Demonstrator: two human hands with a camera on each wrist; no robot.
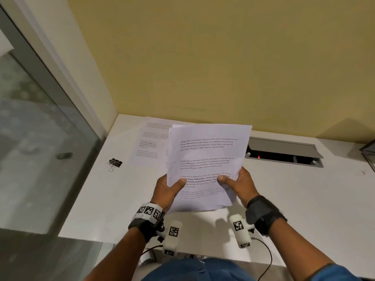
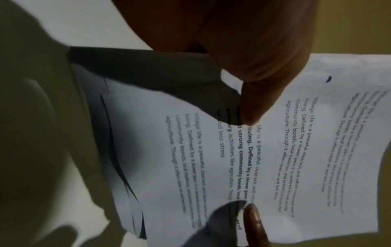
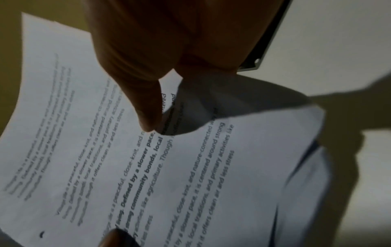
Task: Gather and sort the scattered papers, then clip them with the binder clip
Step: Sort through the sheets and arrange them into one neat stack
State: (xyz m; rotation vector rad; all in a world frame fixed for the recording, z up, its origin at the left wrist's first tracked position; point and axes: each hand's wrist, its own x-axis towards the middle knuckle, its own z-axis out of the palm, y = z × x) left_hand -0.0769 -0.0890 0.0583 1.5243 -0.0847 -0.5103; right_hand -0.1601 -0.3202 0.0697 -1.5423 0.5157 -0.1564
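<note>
A: The person is holding a stack of papers (image 1: 205, 165) up above the white surface (image 1: 304, 199), with more sheets (image 1: 151, 142) lying flat on it behind the stack. How should the squaring-up go?

B: Both hands are pinching the lower part. The left hand (image 1: 168, 188) is clamping its thumb on the front with the fingers curled behind, and the right hand (image 1: 237, 185) is doing the same on the other side. The bottom edges are looking staggered, so loosening the grip and tapping the stack on the surface would likely be lining them up. The flat sheets are probably waiting to be added first.

A: And the clip?

B: The black binder clip (image 1: 115, 163) is lying on the surface, well apart to the left, untouched.

A: Anything readable?

B: The top sheet is repeating "Village life is a peaceful, close-knit, and nature-connected way of living", with bold words "Defined by a slower pace". No brand is showing.
</note>
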